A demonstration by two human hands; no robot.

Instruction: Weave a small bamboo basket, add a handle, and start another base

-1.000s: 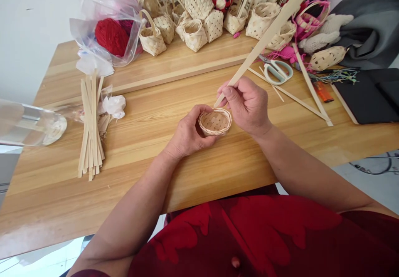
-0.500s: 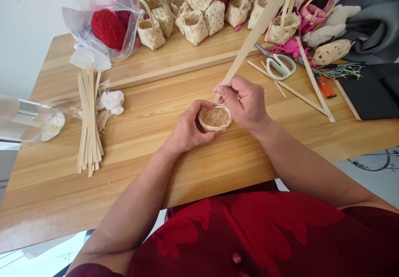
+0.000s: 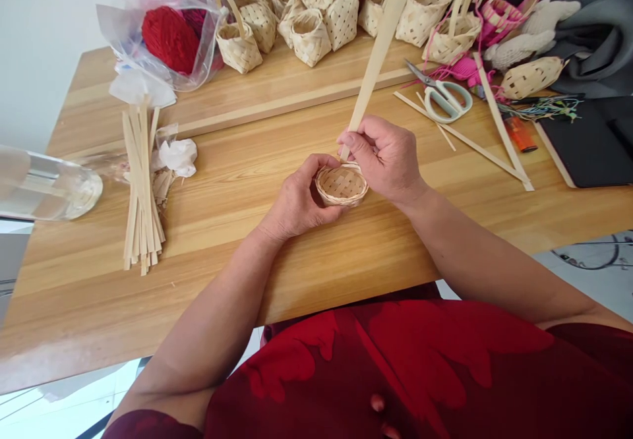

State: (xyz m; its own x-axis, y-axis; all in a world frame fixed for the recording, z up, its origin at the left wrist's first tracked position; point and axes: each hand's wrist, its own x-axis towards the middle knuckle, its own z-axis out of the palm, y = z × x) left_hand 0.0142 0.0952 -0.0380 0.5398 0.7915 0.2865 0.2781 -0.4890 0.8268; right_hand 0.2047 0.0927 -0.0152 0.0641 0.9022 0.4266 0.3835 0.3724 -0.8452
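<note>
"Where's the small basket (image 3: 341, 188)?"
"On the table (image 3: 222, 228), its nine-o'clock side gripped by the left hand (image 3: 299, 202); the right hand (image 3: 390, 159) pinches a pale strip (image 3: 378, 57) by the basket's twelve-o'clock rim."
"Any risk?"
"A loosened pinch could let that long strip topple toward the scissors (image 3: 434, 84) at two o'clock."

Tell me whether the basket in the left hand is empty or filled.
Empty: the basket opens upward, its bare weave shows inside, and nothing is seen lying in it.

Head-worn view, forward and down.
</note>
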